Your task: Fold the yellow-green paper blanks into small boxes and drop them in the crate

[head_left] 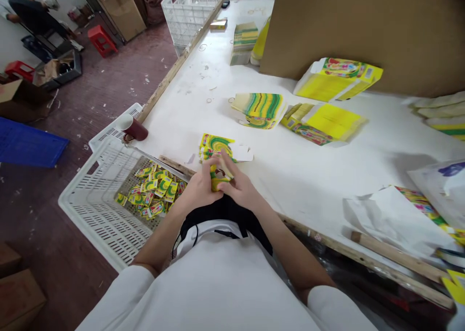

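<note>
My left hand (199, 188) and my right hand (238, 185) meet at the table's near edge, both closed around one small yellow and green carton (218, 178). Just beyond my fingers lies a short stack of flat carton blanks (215, 146) with a white flap sticking out to the right. To my left, a white plastic crate (94, 210) holds a heap of small folded cartons (152, 190) in the same yellow and green print.
More stacks of flat blanks (259, 109) (323, 122) (337, 79) lie across the white table (225, 88), in front of a brown cardboard sheet (363, 30). White paper and plastic bags (399, 214) sit at right. A dark red cup (135, 129) rests by the crate. A person (29, 13) stands far left.
</note>
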`<state>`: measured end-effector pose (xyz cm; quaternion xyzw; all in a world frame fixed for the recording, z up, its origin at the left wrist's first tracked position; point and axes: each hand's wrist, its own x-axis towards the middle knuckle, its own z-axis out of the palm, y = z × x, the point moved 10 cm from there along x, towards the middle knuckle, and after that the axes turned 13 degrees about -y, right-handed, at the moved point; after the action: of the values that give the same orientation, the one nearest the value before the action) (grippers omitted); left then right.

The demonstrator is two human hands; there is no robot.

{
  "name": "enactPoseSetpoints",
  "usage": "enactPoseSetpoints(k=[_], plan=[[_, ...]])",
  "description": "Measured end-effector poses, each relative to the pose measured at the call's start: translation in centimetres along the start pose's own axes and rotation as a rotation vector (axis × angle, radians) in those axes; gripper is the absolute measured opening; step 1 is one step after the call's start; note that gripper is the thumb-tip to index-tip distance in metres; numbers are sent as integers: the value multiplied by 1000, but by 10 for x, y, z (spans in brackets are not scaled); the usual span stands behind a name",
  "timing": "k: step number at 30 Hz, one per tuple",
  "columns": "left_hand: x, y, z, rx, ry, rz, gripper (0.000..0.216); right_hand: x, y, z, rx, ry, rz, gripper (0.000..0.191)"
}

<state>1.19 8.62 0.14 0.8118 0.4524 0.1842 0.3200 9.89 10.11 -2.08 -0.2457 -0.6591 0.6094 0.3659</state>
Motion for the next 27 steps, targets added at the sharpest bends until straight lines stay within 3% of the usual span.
enactPoseSetpoints(k=[3, 6, 10, 16, 18, 20, 23, 25, 27], plan=[[0, -5, -9, 13, 107, -18, 88, -5, -9, -3, -290, 40, -37, 48], [-5, -11, -20, 126, 181, -123, 66, -9, -12, -14, -380, 135, -46, 50], [-12, -12, -33, 194, 186, -147, 53, -5, -11, -3, -483, -51, -26, 60], [-12, -9, -38, 146, 136, -96, 64, -4, -29, -7, -512, -175, -35, 28], [-10, -4, -39, 166, 146, -78, 63, -1, -32, -8, -485, -136, -29, 24], [-11, -2, -43, 220, 182, -92, 58, 3, -29, -10, -439, -21, -13, 28], [-24, -14, -55, 256, 198, -191, 53, 10, -16, -3, -382, 53, -12, 61], [-46, -36, -72, 303, 209, -338, 51, 15, -5, -8, -449, 101, 14, 76], [-79, -62, -96, 405, 271, -544, 56, 17, 6, -27, -620, 219, 108, 69]])
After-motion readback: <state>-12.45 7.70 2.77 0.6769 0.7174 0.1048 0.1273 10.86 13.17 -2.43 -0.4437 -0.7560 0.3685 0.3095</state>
